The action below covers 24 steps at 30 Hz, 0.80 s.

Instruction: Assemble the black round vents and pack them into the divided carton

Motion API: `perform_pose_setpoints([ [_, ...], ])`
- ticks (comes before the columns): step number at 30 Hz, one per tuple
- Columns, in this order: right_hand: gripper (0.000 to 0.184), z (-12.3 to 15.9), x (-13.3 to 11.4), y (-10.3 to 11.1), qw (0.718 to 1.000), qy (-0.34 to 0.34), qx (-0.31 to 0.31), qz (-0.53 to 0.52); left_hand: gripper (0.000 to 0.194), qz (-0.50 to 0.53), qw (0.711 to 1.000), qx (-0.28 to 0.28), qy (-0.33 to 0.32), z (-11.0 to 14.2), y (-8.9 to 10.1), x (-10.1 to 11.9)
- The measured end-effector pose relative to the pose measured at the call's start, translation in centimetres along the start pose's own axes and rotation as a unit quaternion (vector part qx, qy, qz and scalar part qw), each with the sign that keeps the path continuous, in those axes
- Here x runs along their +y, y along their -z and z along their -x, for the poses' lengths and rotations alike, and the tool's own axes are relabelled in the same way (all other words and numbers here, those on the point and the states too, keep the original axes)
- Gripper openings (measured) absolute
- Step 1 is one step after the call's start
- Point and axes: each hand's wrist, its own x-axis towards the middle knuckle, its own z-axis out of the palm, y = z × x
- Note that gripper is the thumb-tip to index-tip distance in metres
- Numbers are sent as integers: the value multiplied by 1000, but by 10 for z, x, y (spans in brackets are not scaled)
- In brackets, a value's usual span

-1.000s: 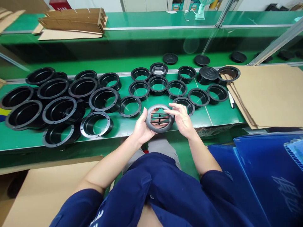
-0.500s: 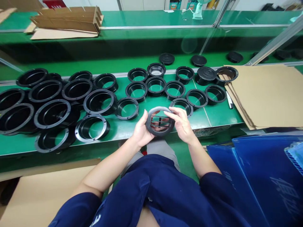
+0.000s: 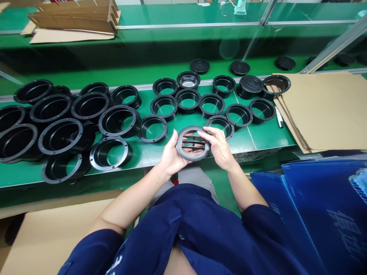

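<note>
A round black air vent (image 3: 194,144) with several thin slats across its opening is held just past the front edge of the table. My left hand (image 3: 172,157) grips its left side, thumb up along the rim and fingers passing behind, where they show through the slats. On the right side my right hand (image 3: 220,148) holds the rim, its index finger reaching over the front near the upper slats. A flanged black ring (image 3: 228,134) stands on the table just behind my right hand. Another black ring (image 3: 164,134) is behind and left of my left hand.
Several larger black flanged rings (image 3: 60,136) crowd the left of the green table (image 3: 146,152). Flat black caps (image 3: 200,66) lie along the back. Cardboard sheets (image 3: 323,114) and a marker (image 3: 279,118) are at right, with blue plastic sheets (image 3: 321,202) below.
The vent's face has tilted slightly and its slats look broader and more open. Both hands keep their hold. The whole view has shifted a little downward.
</note>
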Motion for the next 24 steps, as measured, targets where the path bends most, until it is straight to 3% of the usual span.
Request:
perform_pose_setpoints([
  [9, 60, 0, 2, -1, 1000, 15, -4, 18, 77, -9, 1000, 8, -3, 0, -1, 1],
  [14, 65, 7, 9, -4, 973, 136, -70, 173, 67, -42, 996, 66, -46, 3, -8, 1],
  [17, 80, 10, 5, -5, 959, 128, -104, 230, 62, -86, 991, 97, -37, 3, -16, -5],
  [20, 105, 8, -5, -4, 961, 87, -120, 234, 60, -104, 993, 57, -20, 2, -26, -15],
  [24, 92, -2, -7, 13, 964, 48, -92, 245, 70, -154, 988, -13, -14, -2, -31, -21],
])
